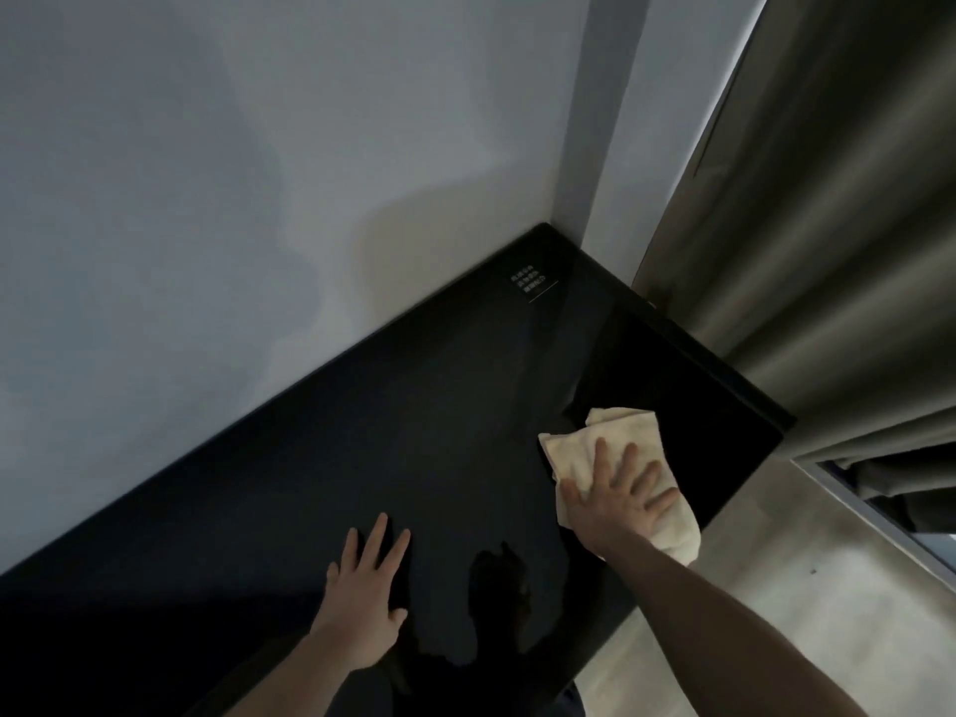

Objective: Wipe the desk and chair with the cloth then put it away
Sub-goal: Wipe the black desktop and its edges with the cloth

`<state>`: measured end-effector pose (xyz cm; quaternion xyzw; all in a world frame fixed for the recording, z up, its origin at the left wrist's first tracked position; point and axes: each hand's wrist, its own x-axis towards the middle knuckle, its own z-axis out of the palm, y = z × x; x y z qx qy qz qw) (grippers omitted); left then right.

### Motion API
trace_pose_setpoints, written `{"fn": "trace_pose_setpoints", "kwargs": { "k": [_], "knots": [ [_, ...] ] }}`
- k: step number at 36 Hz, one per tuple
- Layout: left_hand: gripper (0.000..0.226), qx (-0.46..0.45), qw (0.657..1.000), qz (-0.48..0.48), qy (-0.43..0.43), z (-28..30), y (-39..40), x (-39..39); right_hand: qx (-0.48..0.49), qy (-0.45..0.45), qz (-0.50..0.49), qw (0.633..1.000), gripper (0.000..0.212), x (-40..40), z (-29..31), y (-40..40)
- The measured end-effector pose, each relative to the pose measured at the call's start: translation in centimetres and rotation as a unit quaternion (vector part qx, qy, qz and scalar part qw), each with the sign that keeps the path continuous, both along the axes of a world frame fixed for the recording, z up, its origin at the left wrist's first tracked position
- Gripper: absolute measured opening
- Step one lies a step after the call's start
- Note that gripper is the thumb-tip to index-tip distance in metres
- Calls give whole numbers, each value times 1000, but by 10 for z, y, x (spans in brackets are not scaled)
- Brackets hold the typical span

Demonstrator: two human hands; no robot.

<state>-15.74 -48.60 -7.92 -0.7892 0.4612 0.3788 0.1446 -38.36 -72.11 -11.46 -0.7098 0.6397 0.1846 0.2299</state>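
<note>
A glossy black desk (362, 458) runs along a pale wall, from lower left to upper right. A cream cloth (615, 437) lies crumpled on the desk's right part, close to the front edge. My right hand (621, 496) presses flat on the cloth with its fingers spread. My left hand (364, 592) rests flat on the bare desk top to the left, fingers apart, holding nothing. No chair is in view.
A small white label (530, 283) is printed near the desk's far right corner. Grey curtains (807, 240) hang right beside the desk's right end. Light floor (765, 587) shows below the desk's front edge. A window frame (879, 530) sits at lower right.
</note>
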Motion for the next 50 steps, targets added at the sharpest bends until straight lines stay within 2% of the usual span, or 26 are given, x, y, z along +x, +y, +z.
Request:
{"fn": "trace_pose_setpoints", "kwargs": {
  "k": [4,8,14,26,36,42,50],
  "knots": [
    [106,38,999,25,2,4,50,27,18,-19,13,1000,87,13,-1,59],
    [104,42,999,21,11,3,78,34,31,-22,23,999,88,13,-3,95],
    [104,27,999,31,21,-7,81,35,38,-33,7,999,90,20,-3,87],
    [103,13,1000,4,2,-17,86,41,-6,-29,8,1000,90,37,-13,55],
    [104,16,1000,-2,19,-6,86,50,-17,-23,12,1000,88,34,-8,66],
    [95,-6,1000,-16,20,2,108,59,-14,-17,3,1000,88,42,-6,118],
    [90,-14,1000,2,-5,-4,221,86,-5,-23,1,1000,86,67,1,220]
  ]
}}
